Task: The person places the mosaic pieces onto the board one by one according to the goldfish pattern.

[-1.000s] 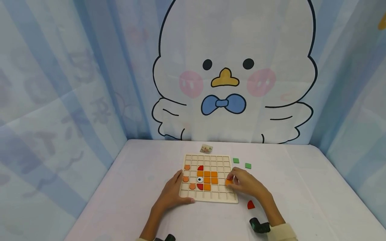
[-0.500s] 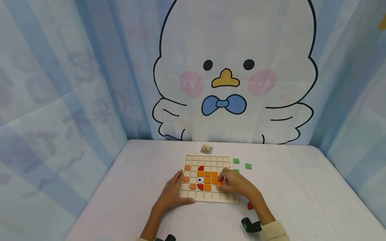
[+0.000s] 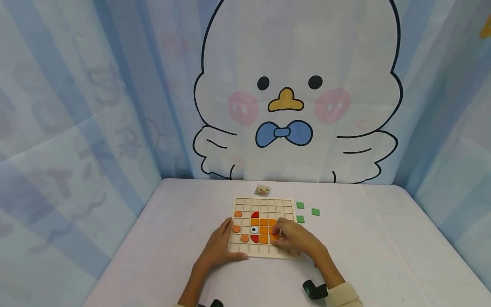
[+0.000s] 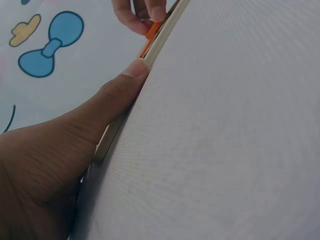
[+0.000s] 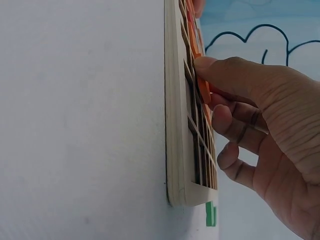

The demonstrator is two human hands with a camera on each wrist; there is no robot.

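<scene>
A pale wooden grid board (image 3: 284, 251) lies on the table. My left hand (image 3: 219, 245) rests against its near left corner, fingers along the left side and thumb on the front edge. In the left wrist view the straight thumb (image 4: 117, 92) lies along the rim. With thumb and fingertips, my right hand (image 3: 293, 235) pinches an orange square tile (image 5: 204, 89), tilted at the grid's slots. This tile adjoins the other orange squares (image 3: 263, 230) set in the board. Beside those are a white eye disc (image 3: 255, 230) and red quarter-round tiles (image 3: 255, 239).
Orange round discs (image 3: 238, 214) sit toward the board's left side. Three green square tiles (image 3: 300, 219) lie on the table to the right. Behind the board is a small patterned packet or card (image 3: 262, 190). A printed curtain (image 3: 295, 162) hangs behind the table.
My right hand has carried the orange tile leftward from the board's right edge to beside the orange squares, then slightly nearer me. My left hand has stayed in place.
</scene>
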